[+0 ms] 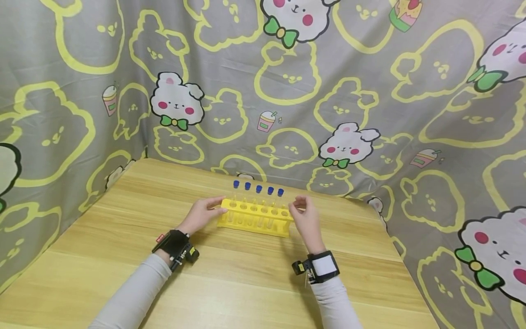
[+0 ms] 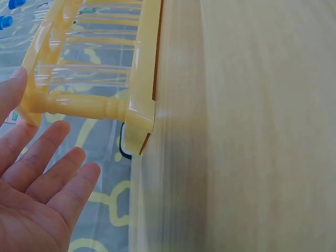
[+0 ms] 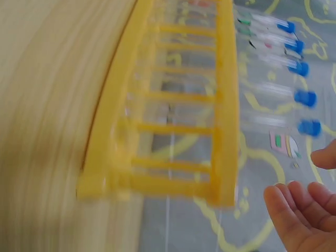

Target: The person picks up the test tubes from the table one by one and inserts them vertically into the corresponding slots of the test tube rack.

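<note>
A yellow test-tube rack (image 1: 255, 224) stands on the wooden table (image 1: 246, 283) and holds several clear tubes with blue caps (image 1: 259, 188). My left hand (image 1: 213, 208) lies at the rack's left end with its fingers straight. In the left wrist view the open palm (image 2: 47, 178) sits just beside the rack's end post (image 2: 139, 79), and contact is unclear. My right hand (image 1: 302, 208) hovers at the rack's right end, fingers loosely curled and holding nothing. The right wrist view shows those fingers (image 3: 304, 210) apart from the rack (image 3: 226, 105) and below the capped tubes (image 3: 304, 97).
A grey curtain with yellow bear outlines and white rabbits (image 1: 287, 91) hangs close behind the table and along both sides. The table's far edge runs just behind the rack. Both wrists carry strapped cameras.
</note>
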A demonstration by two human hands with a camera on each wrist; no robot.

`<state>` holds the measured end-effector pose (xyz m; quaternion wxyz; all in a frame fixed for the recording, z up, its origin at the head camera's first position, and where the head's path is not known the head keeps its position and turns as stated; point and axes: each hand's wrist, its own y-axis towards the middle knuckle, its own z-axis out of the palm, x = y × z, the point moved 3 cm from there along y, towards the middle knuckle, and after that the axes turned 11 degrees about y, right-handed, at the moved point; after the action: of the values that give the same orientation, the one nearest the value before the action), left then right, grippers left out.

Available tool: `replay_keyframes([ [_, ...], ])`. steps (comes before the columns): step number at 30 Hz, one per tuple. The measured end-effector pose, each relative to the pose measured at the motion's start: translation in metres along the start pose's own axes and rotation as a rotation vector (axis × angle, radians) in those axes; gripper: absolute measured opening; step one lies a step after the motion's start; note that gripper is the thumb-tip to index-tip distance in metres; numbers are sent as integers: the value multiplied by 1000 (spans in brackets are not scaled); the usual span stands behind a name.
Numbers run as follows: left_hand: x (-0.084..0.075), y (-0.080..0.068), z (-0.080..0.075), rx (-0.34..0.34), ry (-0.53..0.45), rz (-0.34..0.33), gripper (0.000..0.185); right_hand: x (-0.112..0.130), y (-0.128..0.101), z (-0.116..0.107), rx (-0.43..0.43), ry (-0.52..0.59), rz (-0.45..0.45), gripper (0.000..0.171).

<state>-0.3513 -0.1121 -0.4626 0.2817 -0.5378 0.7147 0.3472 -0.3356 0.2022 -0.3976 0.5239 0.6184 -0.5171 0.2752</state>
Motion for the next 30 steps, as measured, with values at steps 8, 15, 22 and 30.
replay_keyframes([
  [8,1,-1,-2,1,2,-5,58,-8,-7,-44,-63,-149,2,29],
  [15,1,0,-1,-4,-1,2,56,-22,-18,-64,14,-347,92,32],
  [22,1,0,-1,-4,1,-8,56,-42,-28,-69,189,-495,261,31],
  [30,-1,-1,0,-3,-8,1,57,-58,-37,-65,288,-483,442,39],
])
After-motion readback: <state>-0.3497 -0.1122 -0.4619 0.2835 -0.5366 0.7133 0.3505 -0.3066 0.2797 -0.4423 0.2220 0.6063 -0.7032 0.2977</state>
